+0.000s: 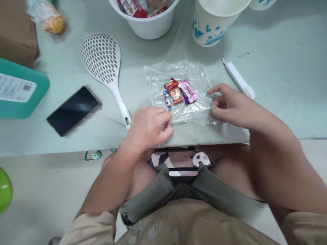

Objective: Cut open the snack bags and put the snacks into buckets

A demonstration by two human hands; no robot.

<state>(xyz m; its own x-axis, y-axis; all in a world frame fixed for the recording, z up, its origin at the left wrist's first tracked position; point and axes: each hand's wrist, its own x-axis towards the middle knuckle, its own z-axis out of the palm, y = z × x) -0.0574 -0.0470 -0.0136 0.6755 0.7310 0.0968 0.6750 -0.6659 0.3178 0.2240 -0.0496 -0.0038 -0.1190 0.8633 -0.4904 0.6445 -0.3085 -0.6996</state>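
Observation:
A clear plastic bag (178,73) lies flat on the pale green table (268,85), with several small wrapped candies (178,92) inside it. My left hand (148,127) pinches the bag's near edge at its left corner, fingers curled together. My right hand (231,105) pinches the same near edge at the right corner, its index finger stretched out over the plastic.
A white slotted scoop (103,64) and a dark phone (73,110) lie to the left. A white bucket of candies (145,17) and a blue-patterned cup (214,20) stand behind the bag. A white pen-like tool (237,77) lies at right, a teal box (17,90) far left.

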